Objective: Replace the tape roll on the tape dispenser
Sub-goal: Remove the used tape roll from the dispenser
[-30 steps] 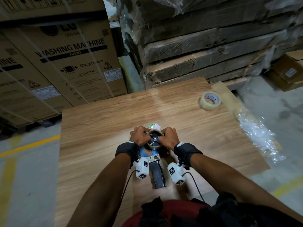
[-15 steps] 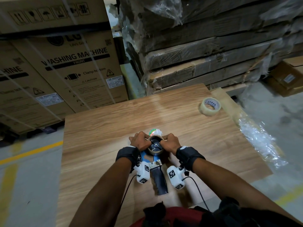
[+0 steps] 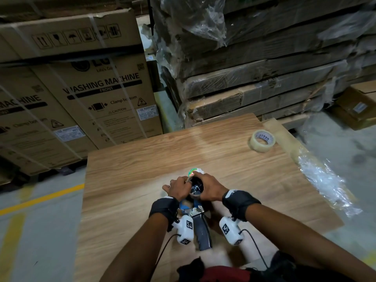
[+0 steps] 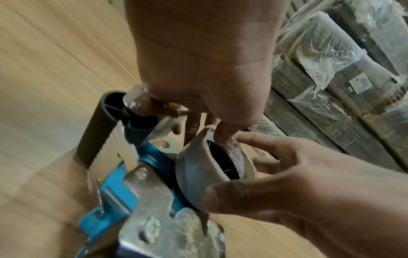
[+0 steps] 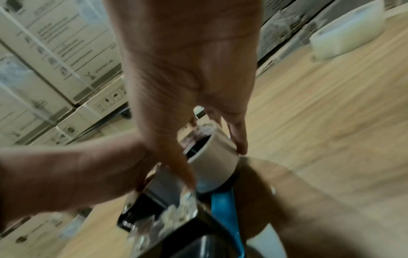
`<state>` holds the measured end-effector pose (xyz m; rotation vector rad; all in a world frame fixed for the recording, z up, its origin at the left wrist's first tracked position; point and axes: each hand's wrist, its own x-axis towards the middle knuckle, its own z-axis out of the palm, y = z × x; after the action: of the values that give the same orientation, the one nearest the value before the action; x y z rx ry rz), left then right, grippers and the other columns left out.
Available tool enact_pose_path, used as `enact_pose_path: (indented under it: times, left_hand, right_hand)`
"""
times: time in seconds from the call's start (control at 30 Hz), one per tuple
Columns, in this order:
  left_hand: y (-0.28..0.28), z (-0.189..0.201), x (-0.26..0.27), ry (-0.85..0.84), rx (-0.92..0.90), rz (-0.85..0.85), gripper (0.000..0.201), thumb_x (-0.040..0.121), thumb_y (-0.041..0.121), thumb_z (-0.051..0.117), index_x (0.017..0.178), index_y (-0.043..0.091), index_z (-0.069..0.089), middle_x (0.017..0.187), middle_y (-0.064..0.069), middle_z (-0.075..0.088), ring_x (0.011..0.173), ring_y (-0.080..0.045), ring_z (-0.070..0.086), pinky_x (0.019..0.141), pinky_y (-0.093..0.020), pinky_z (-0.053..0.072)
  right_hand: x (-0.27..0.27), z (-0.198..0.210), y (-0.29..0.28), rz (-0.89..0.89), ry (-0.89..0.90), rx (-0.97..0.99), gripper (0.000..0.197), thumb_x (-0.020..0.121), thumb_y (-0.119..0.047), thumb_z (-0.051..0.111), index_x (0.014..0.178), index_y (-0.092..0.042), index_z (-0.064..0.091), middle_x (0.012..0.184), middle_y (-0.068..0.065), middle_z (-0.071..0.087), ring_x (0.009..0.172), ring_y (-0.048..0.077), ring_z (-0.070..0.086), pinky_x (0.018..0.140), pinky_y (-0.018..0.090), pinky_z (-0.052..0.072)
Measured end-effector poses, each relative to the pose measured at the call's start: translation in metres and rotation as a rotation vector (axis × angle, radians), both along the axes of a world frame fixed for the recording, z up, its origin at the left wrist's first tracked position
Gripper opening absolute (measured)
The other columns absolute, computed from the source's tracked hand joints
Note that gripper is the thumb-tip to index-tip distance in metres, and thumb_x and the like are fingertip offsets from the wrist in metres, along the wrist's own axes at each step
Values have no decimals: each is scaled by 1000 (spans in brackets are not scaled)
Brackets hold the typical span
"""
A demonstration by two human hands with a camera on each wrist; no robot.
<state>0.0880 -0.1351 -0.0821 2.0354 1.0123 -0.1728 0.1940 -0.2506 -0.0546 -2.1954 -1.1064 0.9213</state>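
Left hand (image 3: 179,189) and right hand (image 3: 209,190) both grip worn beige cardboard tape core (image 4: 198,167) | core sits on blue metal tape dispenser (image 3: 195,212) | full clear tape roll (image 3: 262,141) lies well apart on wooden table (image 3: 142,169)

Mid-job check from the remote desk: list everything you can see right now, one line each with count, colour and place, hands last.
tape dispenser: one, blue frame, black handle, lying on the table near the person
empty tape core: one, beige, on the dispenser's hub
new tape roll: one, clear, far right of the table
table: one, light wood
washing machine boxes: several, brown, stacked at left
wrapped flat cartons: one stack, brown, behind the table
plastic wrap: one sheet, clear, off the table's right edge
left hand: on the core's left side
right hand: fingers curled round the core
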Motion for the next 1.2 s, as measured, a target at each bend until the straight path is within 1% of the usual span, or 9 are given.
enact_pose_path:
  times: [0.13,0.27,0.4,0.53,0.67,0.8,1.0,1.13,1.2]
  left_hand:
    - [-8,2,-6,-49,38,-4,54,78,45,31,122,38,61,115,-2,69,121,-29,48,107,-52,26]
    - [-14,11,-16,-11,94,-105,78,63,49,49,140,47,37,116,-2,60,123,-21,37,103,-46,14]
    - [-13,1,-19,18,210,-184,91,66,46,65,146,49,21,116,-1,60,128,-23,39,101,-46,11]
    - [-16,-2,-20,-15,284,-174,88,64,50,65,142,47,24,106,4,65,121,-23,44,103,-47,12]
    - [-18,-2,-23,-35,321,-152,86,63,51,63,141,44,28,104,7,66,118,-21,46,104,-45,15]
    - [-24,-2,-21,-8,435,-184,83,65,55,67,139,36,34,101,7,68,116,-17,52,103,-43,17]
    - [-31,-10,-19,-35,522,-137,70,63,56,69,126,30,51,101,7,68,112,-20,54,99,-42,23]
    - [-31,-12,-17,-60,542,-135,69,63,53,67,126,30,53,99,5,69,110,-22,57,99,-42,23]
    - [-30,-13,-17,-45,551,-149,72,63,56,63,130,32,49,98,7,69,109,-20,57,99,-42,25]
  right_hand:
    - [-1,0,-3,-12,-74,81,67,65,-37,86,127,-24,63,116,4,74,106,24,69,91,36,56]
    - [7,1,-7,-99,-27,79,72,50,-35,90,118,-19,72,112,3,78,105,19,72,92,26,55]
    - [6,-1,-10,-126,11,141,65,55,-27,95,117,-18,74,108,-1,78,99,9,69,85,16,51]
    - [-1,-2,-16,-99,-8,250,65,57,-29,93,118,-23,72,108,-6,78,102,7,71,93,23,55]
    - [-3,-3,-16,-79,-31,270,64,58,-36,89,118,-25,71,108,-7,78,101,8,72,92,22,55]
    - [5,-5,-18,-129,4,210,67,48,-52,85,109,-26,75,97,-9,79,95,9,73,89,29,58]
    - [-1,-7,-27,-126,52,348,59,64,-30,93,118,-23,72,107,-10,78,102,0,71,94,20,56]
    - [4,-8,-31,-144,72,354,63,57,-29,94,117,-24,73,105,-10,79,99,2,73,91,24,58]
    - [8,-8,-31,-154,74,335,68,52,-22,94,118,-22,74,104,-11,78,98,6,73,90,20,56]
